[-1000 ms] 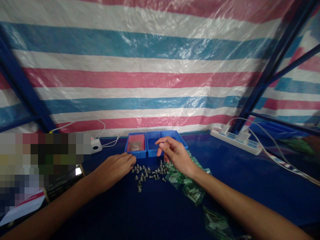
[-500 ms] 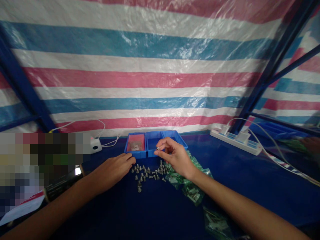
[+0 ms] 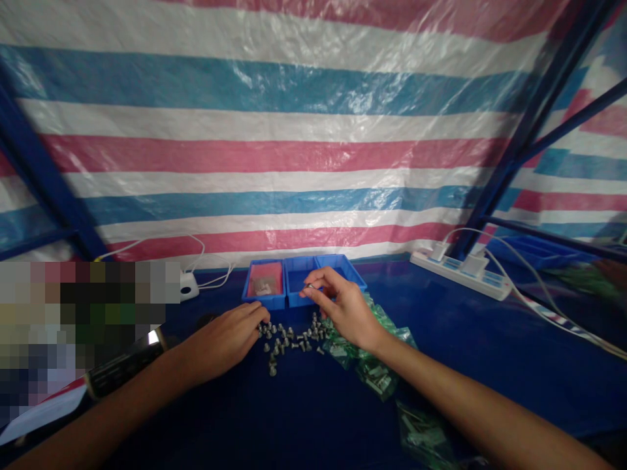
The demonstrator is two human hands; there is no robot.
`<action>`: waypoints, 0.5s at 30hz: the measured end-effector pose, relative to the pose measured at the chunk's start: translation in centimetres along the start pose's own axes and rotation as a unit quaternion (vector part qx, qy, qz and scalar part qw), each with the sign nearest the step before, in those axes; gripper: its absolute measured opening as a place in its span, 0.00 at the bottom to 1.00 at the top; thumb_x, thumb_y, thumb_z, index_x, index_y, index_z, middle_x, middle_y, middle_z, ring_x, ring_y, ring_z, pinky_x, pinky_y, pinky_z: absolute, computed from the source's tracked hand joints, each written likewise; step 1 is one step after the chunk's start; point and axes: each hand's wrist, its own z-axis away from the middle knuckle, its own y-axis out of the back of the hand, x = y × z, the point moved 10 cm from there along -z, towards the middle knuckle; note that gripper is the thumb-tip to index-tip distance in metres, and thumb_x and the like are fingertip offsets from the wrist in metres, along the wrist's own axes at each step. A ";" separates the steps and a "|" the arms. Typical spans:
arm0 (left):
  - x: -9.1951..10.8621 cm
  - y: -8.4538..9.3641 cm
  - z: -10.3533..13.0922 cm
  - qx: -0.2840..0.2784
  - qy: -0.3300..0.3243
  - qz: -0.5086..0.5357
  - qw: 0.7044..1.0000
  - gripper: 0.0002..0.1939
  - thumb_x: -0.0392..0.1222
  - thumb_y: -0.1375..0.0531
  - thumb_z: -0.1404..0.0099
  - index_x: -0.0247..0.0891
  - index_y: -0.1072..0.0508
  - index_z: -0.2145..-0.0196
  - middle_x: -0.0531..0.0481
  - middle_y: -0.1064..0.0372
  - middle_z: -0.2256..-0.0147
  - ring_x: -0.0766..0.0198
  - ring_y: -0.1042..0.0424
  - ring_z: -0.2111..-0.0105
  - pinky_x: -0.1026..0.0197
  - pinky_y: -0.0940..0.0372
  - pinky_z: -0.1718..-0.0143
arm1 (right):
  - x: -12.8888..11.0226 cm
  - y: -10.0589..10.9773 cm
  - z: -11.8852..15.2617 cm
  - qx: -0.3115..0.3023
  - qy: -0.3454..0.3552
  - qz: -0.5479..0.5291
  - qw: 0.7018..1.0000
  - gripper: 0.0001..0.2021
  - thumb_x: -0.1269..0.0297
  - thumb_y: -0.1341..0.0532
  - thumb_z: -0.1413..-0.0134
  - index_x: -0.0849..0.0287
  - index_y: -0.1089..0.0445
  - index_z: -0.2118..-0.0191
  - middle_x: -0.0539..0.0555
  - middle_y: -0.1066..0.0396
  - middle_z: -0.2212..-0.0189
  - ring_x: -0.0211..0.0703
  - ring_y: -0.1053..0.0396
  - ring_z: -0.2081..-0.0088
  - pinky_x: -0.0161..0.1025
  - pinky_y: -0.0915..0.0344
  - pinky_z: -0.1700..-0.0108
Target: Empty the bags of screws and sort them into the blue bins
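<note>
My right hand (image 3: 343,307) is raised over the table in front of the blue bins, thumb and fingertips pinched on a small shiny screw (image 3: 309,286). My left hand (image 3: 235,336) rests low at the left edge of the loose screws (image 3: 279,341), its fingers curled together; whatever they grip, if anything, is hidden. Several silver screws lie scattered on the dark blue table between my hands. Green-tinted plastic bags (image 3: 377,375) of metal parts lie under and beside my right wrist.
Behind my hands stand a blue bin (image 3: 264,302) holding a pink bag and a divided blue bin (image 3: 300,300). A white power strip (image 3: 460,277) with cables sits at the back right. A white plug-in device (image 3: 188,287) and a dark cylinder (image 3: 125,369) are on the left.
My left hand has shifted slightly to the right, over the edge of the scattered screws. My right hand keeps its pinch on the screw, tilting it a little.
</note>
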 end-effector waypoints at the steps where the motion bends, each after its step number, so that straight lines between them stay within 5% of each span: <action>1: 0.1 0.0 0.0 -0.001 0.003 0.004 1.000 0.14 0.30 0.52 0.27 0.41 0.29 0.53 0.47 0.27 0.53 0.57 0.26 0.50 0.55 0.35 0.46 | 0.3 -0.2 0.0 -0.003 -0.009 -0.025 1.000 0.09 0.55 0.37 0.30 0.51 0.30 0.51 0.52 0.21 0.60 0.36 0.33 0.78 0.38 0.36 0.75; 15: 2.4 -0.7 -0.2 0.034 -0.032 0.071 0.996 0.15 0.34 0.51 0.22 0.43 0.28 0.47 0.48 0.27 0.51 0.58 0.26 0.49 0.56 0.33 0.44 | 0.8 -1.2 0.0 -0.036 -0.027 -0.087 0.995 0.10 0.54 0.38 0.30 0.53 0.30 0.51 0.53 0.20 0.60 0.34 0.37 0.78 0.37 0.38 0.75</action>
